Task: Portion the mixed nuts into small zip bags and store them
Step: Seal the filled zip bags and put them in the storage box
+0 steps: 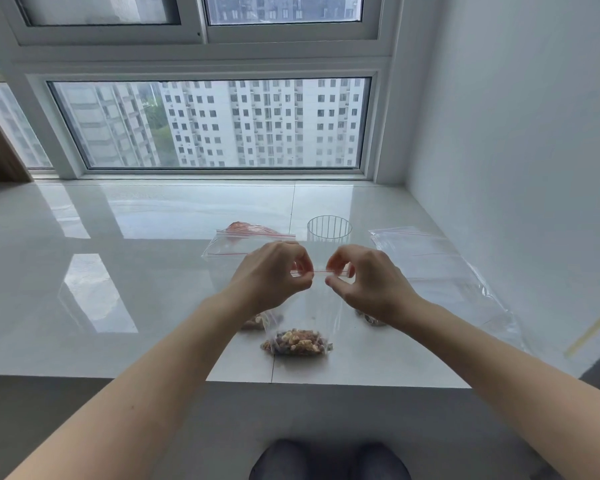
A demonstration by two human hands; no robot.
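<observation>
- The left hand [272,271] and right hand [368,277] each pinch the top edge of a small zip bag [303,317] at its red seal line; each grip is narrow, thumb and fingertips closed on the plastic.
- The bag hangs upright between the hands, over the near part of the counter [118,271], with its bottom resting on or just above the surface.
- A portion of mixed nuts [297,342] sits in the bottom of this bag, so filling looks done and sealing is likely the step in hand; whether the seal is fully pressed shut cannot be told.
- Two more nut portions lie just behind, one under the left wrist [257,320] and one under the right wrist [371,319], both mostly hidden.
- Farther off are empty zip bags [229,247], a reddish packet [246,227] behind them, and a clear ribbed cup [329,229].
- A larger clear bag [440,271] lies on the right.
- By my judgement several portions are made; finishing this seal and storing the bags remain.
</observation>
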